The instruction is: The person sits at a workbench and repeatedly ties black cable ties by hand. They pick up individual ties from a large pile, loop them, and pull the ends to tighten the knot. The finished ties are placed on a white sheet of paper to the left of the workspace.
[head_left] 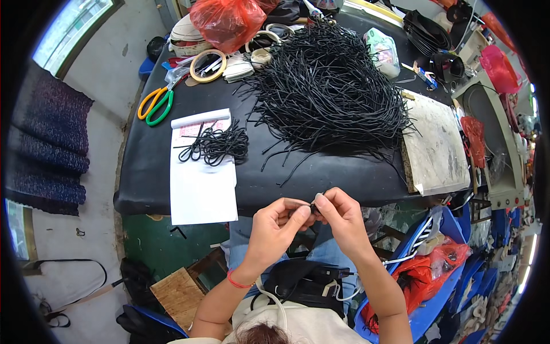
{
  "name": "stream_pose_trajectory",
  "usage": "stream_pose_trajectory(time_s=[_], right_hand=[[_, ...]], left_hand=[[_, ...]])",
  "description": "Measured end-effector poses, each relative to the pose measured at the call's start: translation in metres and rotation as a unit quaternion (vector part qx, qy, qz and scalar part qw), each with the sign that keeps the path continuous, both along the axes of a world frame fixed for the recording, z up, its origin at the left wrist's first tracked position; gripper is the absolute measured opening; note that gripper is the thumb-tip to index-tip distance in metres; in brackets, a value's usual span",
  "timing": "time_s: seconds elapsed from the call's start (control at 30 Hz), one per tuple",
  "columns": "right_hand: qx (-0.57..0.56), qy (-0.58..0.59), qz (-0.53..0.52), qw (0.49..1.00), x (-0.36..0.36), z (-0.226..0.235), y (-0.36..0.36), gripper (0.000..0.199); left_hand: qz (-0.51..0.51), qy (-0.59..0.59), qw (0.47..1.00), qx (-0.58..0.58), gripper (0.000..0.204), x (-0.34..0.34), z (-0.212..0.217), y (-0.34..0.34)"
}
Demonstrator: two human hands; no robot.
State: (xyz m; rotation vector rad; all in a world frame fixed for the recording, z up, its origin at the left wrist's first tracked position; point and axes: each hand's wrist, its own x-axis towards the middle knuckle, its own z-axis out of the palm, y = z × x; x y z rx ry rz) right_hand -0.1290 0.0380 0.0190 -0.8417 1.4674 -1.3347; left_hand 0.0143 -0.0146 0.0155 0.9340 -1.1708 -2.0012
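My left hand (282, 225) and my right hand (341, 217) meet over my lap, just off the table's near edge. Both are closed, thumbs and fingers pinching a short dark piece of black cord (313, 205) between them. Most of that cord is hidden by my fingers. On the table beyond lies a big heap of loose black cords (338, 86). A smaller bunch of looped black cords (217, 143) rests on a white paper pad (203, 195) to the left.
Orange-and-green-handled scissors (156, 106) lie at the table's left, near a tape roll (208, 65) and a red plastic bag (226, 23). A pale worn board (438, 143) is at the right. Beside my right arm stands a blue bin (427, 321) with red bags.
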Motion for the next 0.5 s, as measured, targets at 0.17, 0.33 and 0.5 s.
stream_pose_trajectory(time_s=[0.17,0.33,0.5], right_hand=[[-0.009,0.036,-0.004,0.999,0.002,0.001,0.003,0.021],[-0.07,0.307,-0.035,0.948,0.015,0.005,0.001,0.02],[-0.131,0.409,-0.027,0.903,-0.024,0.005,-0.028,0.011]], left_hand=[[-0.026,0.0,1.0,0.011,0.016,0.001,0.0,0.001],[0.034,-0.229,0.912,-0.339,0.013,-0.004,0.002,0.008],[0.135,-0.209,0.941,-0.229,0.011,0.017,0.005,-0.03]])
